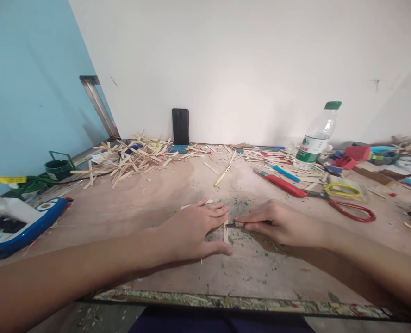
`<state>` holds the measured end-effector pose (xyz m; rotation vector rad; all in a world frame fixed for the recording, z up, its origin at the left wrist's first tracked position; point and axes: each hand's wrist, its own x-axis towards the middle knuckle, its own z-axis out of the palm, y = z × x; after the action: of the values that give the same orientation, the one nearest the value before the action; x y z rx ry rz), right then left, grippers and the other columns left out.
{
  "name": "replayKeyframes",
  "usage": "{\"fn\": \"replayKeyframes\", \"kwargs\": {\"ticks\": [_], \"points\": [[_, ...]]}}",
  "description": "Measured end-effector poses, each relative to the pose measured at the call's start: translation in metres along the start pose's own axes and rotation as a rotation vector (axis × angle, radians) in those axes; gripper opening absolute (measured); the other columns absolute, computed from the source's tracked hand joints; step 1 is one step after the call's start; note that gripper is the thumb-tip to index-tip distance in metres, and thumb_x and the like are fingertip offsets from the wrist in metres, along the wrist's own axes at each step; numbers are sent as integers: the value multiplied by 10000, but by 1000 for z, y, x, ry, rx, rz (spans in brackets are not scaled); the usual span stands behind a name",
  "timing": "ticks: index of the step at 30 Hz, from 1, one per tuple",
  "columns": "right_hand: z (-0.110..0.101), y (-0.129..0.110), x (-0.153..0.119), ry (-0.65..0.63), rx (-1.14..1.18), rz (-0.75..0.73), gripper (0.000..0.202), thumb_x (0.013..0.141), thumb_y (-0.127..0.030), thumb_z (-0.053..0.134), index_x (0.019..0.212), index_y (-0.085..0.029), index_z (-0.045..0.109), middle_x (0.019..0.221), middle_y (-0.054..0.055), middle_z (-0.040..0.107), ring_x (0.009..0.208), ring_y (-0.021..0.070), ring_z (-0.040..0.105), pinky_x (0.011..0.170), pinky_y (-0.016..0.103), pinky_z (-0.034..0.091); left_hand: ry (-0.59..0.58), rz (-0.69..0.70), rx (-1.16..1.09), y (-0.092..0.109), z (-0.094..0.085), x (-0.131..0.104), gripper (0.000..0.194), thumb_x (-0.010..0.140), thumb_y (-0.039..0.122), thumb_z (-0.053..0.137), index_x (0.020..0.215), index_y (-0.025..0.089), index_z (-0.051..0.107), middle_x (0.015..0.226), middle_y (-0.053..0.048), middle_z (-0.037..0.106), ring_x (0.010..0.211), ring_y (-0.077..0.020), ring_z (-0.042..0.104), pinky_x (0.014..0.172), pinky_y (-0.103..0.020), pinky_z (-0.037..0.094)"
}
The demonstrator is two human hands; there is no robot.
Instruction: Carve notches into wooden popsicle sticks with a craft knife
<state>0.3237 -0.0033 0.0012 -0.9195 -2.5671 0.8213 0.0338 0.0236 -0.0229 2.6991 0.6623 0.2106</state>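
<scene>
My left hand (200,226) lies flat on the wooden table, fingers stretched out. Its fingertips and thumb press on a pale wooden craft stick (226,235) that points toward me. My right hand (273,222) is closed around a small craft knife (238,225), whose dark blade touches the stick beside my left fingers. Part of the knife's handle is hidden inside my right hand. Another light stick (208,201) shows just past my left fingers. Green crumbs (242,203) are scattered around the knife.
A heap of craft sticks (136,159) lies at the back left, near a phone (181,126) leaning on the wall. Back right stands a water bottle (314,138). Scissors (347,199) and a red-handled cutter (285,185) lie beyond my right hand. A blue-and-white boat-shaped object (28,224) sits left.
</scene>
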Motion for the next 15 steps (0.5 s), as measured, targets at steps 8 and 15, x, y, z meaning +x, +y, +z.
{"fn": "replayKeyframes", "kwargs": {"ticks": [8,15], "points": [[-5,-2,-2,9,16,12,381,1194,-371,586,1373,-168,854,1111,128,897,832,187,781,748,285,565,23,10,-6,-4,3,-1,875,1084,780,645,1649,112,620,1734,-186,513,1659,-376,492,1433,-608,317],[0,2,-1,31,-38,17,405,1185,-397,578,1361,-166,860,1039,148,878,846,218,768,758,317,554,38,19,4,-6,5,-2,878,1093,803,604,1664,137,616,1731,-185,519,1652,-367,507,1430,-581,327]]}}
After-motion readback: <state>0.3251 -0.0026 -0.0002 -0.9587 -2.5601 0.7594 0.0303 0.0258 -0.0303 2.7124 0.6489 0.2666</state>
